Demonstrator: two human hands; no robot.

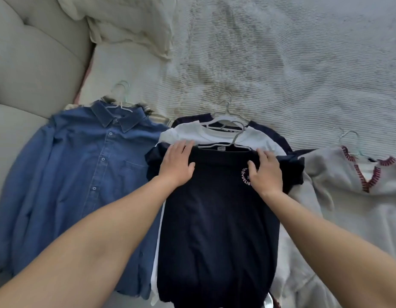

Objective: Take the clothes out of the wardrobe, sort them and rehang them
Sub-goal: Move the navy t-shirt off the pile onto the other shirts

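A navy T-shirt with a round white logo lies on top of a pile in the middle of the bed, on a white hanger. My left hand rests flat on its left shoulder and my right hand rests flat on its right shoulder, over part of the logo. Under it lie a white T-shirt and another navy garment, each on a hanger. A blue denim shirt lies to the left on its hanger. A cream top with red-stitched V-neck lies to the right.
The clothes lie on a white ribbed bedspread. A rumpled cream blanket sits at the back left. A padded grey headboard or sofa borders the left side.
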